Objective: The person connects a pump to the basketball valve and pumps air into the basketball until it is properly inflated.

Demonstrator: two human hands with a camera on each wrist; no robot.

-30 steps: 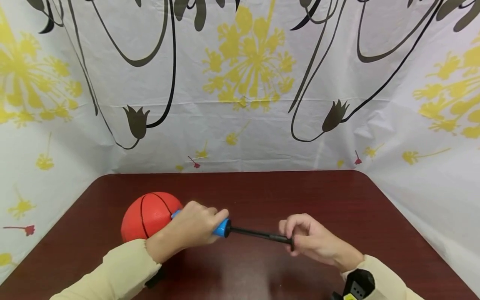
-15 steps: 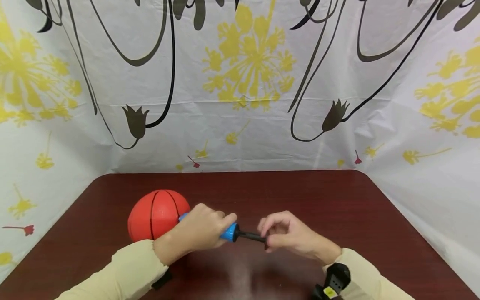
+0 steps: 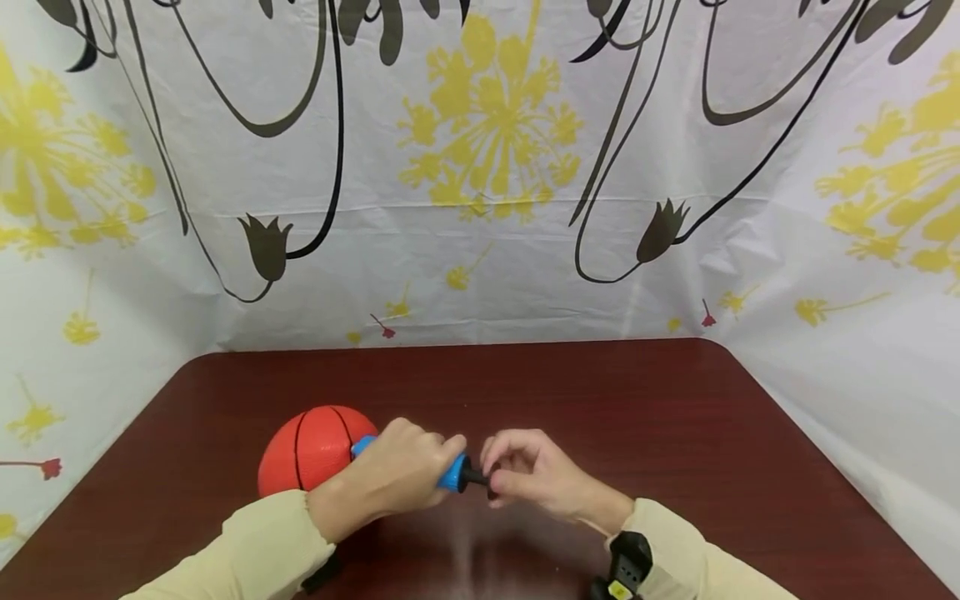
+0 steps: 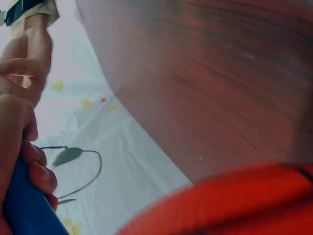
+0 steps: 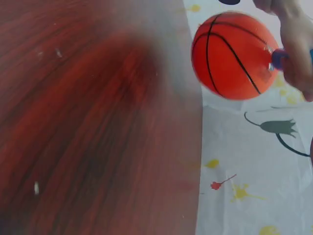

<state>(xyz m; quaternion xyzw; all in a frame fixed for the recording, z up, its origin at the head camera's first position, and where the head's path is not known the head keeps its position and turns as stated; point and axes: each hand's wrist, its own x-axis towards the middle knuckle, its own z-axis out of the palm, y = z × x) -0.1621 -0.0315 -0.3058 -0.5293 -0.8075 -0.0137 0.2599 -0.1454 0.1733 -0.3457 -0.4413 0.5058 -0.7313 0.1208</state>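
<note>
Cloth (image 3: 112,300), white and printed with yellow flower heads, dark curling stems and small red blossoms, hangs at the left, runs along behind the table (image 3: 637,392) and comes down its right side; the table is dark reddish brown with rounded far corners; from the lower left reaches the cream left sleeve (image 3: 240,550), a dark device (image 3: 322,573) showing under its cuff; above the cuff sits 1 orange-red ball (image 3: 311,450) with black seam lines, over the left half of the table in the head view; its lower edge is partly hidden there, so whether it rests on the tabletop cannot be told; the blue end of 1 pump (image 3: 453,473) meets the ball's right side, and the pump slants slightly down to the right; the left hand (image 3: 401,468) wraps its curled fingers round the blue barrel, a grip seen in the left wrist view too; past that hand a short length of black rod (image 3: 478,478) sticks out; the right hand (image 3: 543,479), just beside the left, bends its thumb and fingers in and pinches the black handle (image 3: 491,490) at the rod's end, mostly covering it; farther right, the cream right sleeve (image 3: 690,554) bears 1 black device (image 3: 630,558) with a yellow patch (image 3: 619,591) at its cuff.
</note>
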